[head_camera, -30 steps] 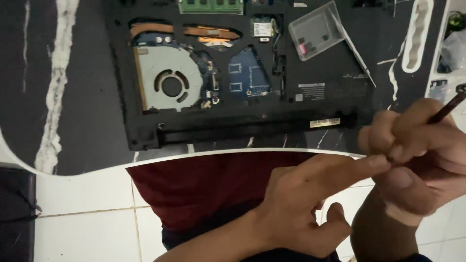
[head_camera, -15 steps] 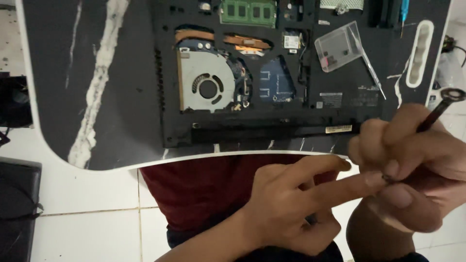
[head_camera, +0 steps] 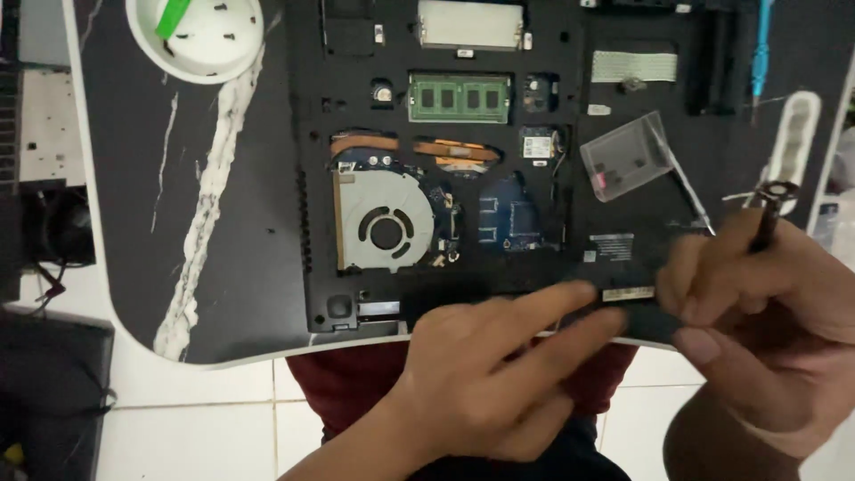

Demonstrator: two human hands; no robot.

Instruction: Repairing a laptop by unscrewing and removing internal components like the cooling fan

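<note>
The laptop lies opened on the table, cover off, fan bare, screws in the bowl. Right hand clamps a screwdriver; left hand, fingers extended, touches its near edge

Open laptop chassis fills most of the dark marble-pattern table. Near edge is blocked by the left hand and the right hand, which grips a screwdriver. Free strip of tabletop runs left of the chassis, capped at the far end by a white bowl of screws. Clear plastic bag lies on the chassis' right side, with tools crowding the right edge.
</note>
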